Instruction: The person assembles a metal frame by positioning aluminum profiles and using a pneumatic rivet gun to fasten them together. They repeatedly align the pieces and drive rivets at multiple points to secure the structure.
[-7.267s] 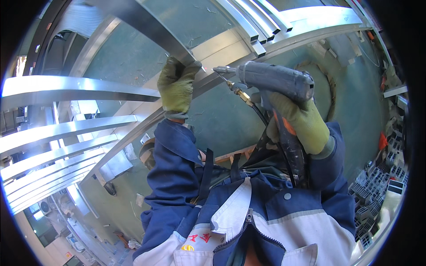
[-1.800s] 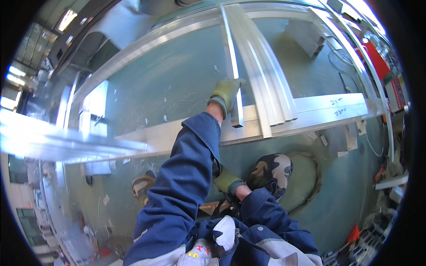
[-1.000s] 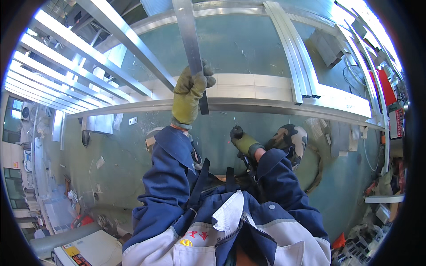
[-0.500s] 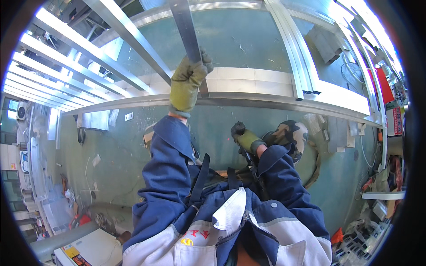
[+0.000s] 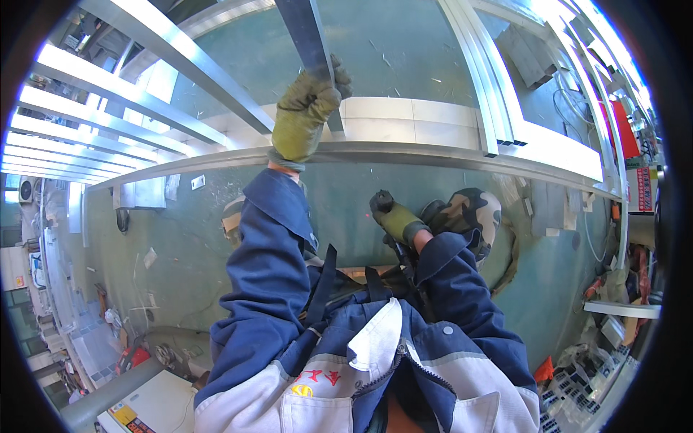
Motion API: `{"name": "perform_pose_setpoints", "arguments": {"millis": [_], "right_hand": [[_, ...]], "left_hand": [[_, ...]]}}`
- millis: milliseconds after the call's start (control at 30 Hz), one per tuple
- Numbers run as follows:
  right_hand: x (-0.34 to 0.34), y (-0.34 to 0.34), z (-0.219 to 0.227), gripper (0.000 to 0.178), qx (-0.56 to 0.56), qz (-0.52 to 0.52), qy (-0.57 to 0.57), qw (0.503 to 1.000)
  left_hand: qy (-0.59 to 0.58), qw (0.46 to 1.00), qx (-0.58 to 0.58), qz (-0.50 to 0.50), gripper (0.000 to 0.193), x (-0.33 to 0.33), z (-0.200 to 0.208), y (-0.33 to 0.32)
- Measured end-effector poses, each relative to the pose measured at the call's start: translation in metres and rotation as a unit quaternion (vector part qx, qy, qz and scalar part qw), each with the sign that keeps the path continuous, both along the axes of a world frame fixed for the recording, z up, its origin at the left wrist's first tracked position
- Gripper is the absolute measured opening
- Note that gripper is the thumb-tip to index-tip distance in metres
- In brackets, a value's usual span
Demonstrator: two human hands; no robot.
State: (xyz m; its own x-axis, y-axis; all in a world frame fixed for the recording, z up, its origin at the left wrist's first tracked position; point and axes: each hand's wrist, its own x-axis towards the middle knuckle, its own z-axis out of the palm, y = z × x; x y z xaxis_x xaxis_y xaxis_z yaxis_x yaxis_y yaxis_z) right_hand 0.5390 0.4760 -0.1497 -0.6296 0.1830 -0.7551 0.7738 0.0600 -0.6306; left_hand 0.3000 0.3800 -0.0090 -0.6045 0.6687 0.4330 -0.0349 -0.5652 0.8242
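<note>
My left hand [image 5: 303,108], in an olive work glove, is wrapped round an upright-looking square metal tube [image 5: 299,29]. The tube's lower end meets a long metal rail [image 5: 404,153] that crosses in front of me. Lower down and to the right, my right hand [image 5: 401,219], also gloved, is closed round a dark hand-held tool [image 5: 381,200]. The glove hides most of this tool, so its kind is unclear. A dark length, perhaps its body or cable, runs from that hand toward my waist. The right hand is apart from the rail.
Several parallel metal bars [image 5: 173,50] stand along the rail at left. Loose square tubes [image 5: 487,86] lie across it at right. Beyond are a metal box [image 5: 530,58] and a red object [image 5: 621,126]. A white box [image 5: 148,404] is at lower left, and cables lie on the green floor.
The view has shifted slightly, with the rail and bars appearing a little higher. My left hand keeps its grip on the tube, and my right hand still holds the tool.
</note>
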Motion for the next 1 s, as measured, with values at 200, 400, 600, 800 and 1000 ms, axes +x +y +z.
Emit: {"name": "perform_pose_setpoints", "arguments": {"millis": [200,400,600,800,1000], "right_hand": [[0.001,0.002,-0.008,0.043,0.005,0.003,0.021,1.0],[-0.002,0.0,-0.004,0.044,-0.015,-0.005,-0.01,1.0],[0.001,0.001,-0.021,0.046,-0.011,-0.02,0.01,1.0],[-0.002,0.001,-0.006,0.048,-0.011,0.001,-0.021,1.0],[-0.001,-0.002,-0.004,0.046,-0.015,-0.019,-0.007,1.0]], "left_hand": [[0.036,0.991,-0.125,0.01,0.046,0.003,-0.002,-0.01],[0.082,0.977,-0.196,0.012,0.043,-0.005,-0.027,-0.022],[0.089,0.972,-0.218,0.014,0.04,-0.005,-0.033,-0.024],[0.113,0.96,-0.253,0.041,0.039,0.0,-0.033,-0.023],[0.109,0.956,-0.263,0.077,0.04,0.001,-0.034,-0.028]]}}
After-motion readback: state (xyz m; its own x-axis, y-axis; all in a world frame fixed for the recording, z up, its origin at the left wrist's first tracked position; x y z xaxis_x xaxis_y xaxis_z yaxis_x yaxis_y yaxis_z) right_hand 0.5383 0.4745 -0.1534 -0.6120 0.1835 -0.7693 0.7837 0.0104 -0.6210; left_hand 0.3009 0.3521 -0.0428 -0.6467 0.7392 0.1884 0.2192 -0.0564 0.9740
